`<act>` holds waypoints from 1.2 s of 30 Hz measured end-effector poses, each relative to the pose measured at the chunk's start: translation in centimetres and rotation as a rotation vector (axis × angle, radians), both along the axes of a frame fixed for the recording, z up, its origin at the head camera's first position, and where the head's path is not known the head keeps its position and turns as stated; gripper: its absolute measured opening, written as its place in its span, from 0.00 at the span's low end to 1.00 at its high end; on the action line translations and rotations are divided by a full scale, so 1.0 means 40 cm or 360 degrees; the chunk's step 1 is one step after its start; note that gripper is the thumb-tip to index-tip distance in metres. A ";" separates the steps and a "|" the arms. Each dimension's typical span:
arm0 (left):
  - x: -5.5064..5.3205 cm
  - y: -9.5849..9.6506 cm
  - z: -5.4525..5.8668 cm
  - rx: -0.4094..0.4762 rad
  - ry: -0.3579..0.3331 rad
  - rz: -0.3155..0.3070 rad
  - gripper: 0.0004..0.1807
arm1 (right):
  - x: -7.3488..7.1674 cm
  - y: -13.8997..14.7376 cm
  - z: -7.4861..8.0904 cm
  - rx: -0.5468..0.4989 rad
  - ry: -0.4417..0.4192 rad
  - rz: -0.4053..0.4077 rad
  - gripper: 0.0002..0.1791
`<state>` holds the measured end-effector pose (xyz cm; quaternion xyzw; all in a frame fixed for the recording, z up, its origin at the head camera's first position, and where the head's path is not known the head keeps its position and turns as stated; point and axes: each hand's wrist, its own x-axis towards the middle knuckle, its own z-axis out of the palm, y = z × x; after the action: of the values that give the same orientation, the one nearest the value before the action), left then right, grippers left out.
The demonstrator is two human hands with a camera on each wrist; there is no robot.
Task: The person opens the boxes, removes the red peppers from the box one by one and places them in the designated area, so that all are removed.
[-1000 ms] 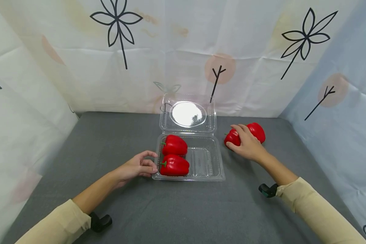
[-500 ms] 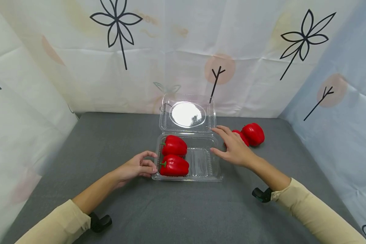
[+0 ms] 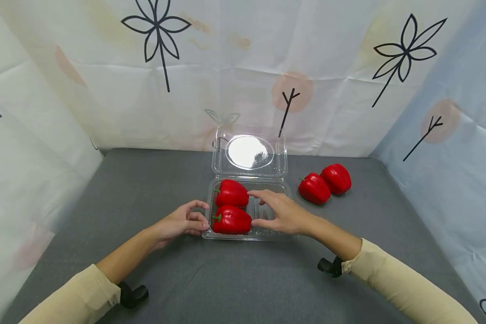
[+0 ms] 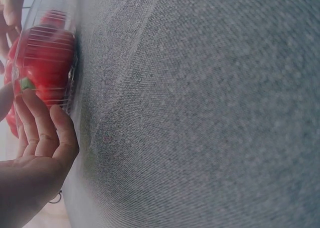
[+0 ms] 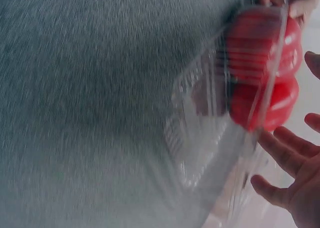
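Two red bell peppers, a back one (image 3: 231, 193) and a front one (image 3: 232, 220), lie side by side in the left part of a clear plastic clamshell box (image 3: 281, 236). My left hand (image 3: 186, 219) rests its relaxed fingers against the box's left wall; in the left wrist view its fingertips (image 4: 56, 113) meet that wall beside the green stem. Over the right part of the box, my right hand (image 3: 285, 212) spreads thumb and fingers wide, tips right at the peppers' right ends, holding nothing. In the right wrist view, its fingers (image 5: 282, 155) reach above the box rim.
Two more red bell peppers, a nearer one (image 3: 314, 188) and a farther one (image 3: 337, 178), lie together right of the box. The box's lid (image 3: 249, 171) stands raised behind it, near a patterned cloth backdrop (image 3: 332, 90). A grey cloth (image 3: 243, 279) covers the table.
My right hand has left the loose peppers on the right and moved left over the box, up to the peppers inside. My left hand stays at the box's left side.
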<state>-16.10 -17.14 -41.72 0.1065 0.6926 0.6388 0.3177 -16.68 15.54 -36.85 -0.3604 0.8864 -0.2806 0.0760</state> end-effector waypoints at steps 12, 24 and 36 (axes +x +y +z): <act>0.000 0.003 0.003 -0.0009 -0.0023 0.0013 0.29 | 0.018 -0.052 -0.031 0.0096 -0.0153 0.0080 0.38; 0.002 0.004 0.006 -0.0019 -0.0022 0.0011 0.30 | 0.017 -0.079 -0.034 0.0090 -0.0189 0.0099 0.38; 0.004 0.001 0.010 -0.0017 -0.0009 -0.0003 0.30 | 0.016 -0.086 -0.037 0.0107 -0.0099 0.0128 0.38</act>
<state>-15.95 -17.10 -41.33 0.1037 0.6950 0.6350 0.3208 -16.03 12.11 -38.35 -0.3841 0.8773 -0.2583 0.1269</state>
